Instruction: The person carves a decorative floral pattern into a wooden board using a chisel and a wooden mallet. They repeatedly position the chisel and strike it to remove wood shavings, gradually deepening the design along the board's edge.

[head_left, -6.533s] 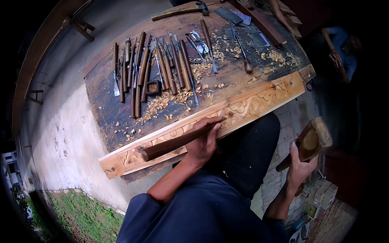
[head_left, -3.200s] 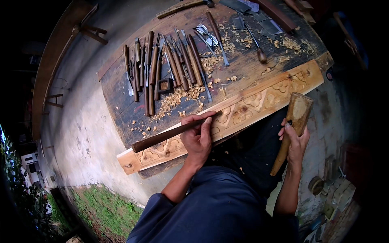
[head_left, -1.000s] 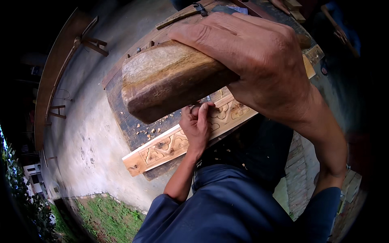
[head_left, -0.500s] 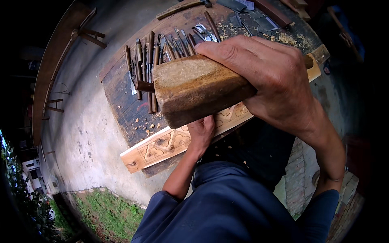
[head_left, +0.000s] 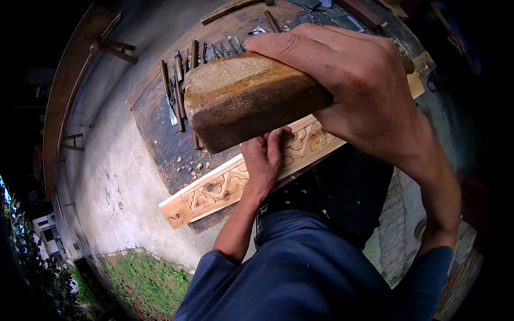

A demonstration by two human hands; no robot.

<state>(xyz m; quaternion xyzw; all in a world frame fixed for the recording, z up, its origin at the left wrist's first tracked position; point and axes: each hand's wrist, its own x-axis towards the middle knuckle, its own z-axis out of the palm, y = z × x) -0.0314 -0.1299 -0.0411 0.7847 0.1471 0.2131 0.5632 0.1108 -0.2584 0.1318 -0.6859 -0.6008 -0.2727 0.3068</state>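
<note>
My right hand [head_left: 356,80] is wrapped round the handle of a worn wooden mallet [head_left: 251,101], raised above the bench; a stub of the handle pokes out past the fingers. Below it, my left hand [head_left: 262,160] is closed and rests on a long pale board [head_left: 211,195] carved with scalloped, flower-like shapes and diagonals. The mallet hides most of the chisel in the left hand; its brown handle end showed only in the earlier picture. Several chisels [head_left: 176,96] with dark wooden handles lie in a row beyond the board, partly behind the mallet.
The dark wooden bench top [head_left: 160,136] carries scattered chips. A hammer [head_left: 230,12] lies at its far edge, near flat grey blades [head_left: 348,22]. A long bench [head_left: 69,91] stands at the left on the concrete floor [head_left: 123,187]; grass [head_left: 144,281] borders it.
The mallet and right hand have moved left and slightly up, covering the brown handle end that stuck out before. My left hand has moved a little up, its thumb and fingers now showing more.
</note>
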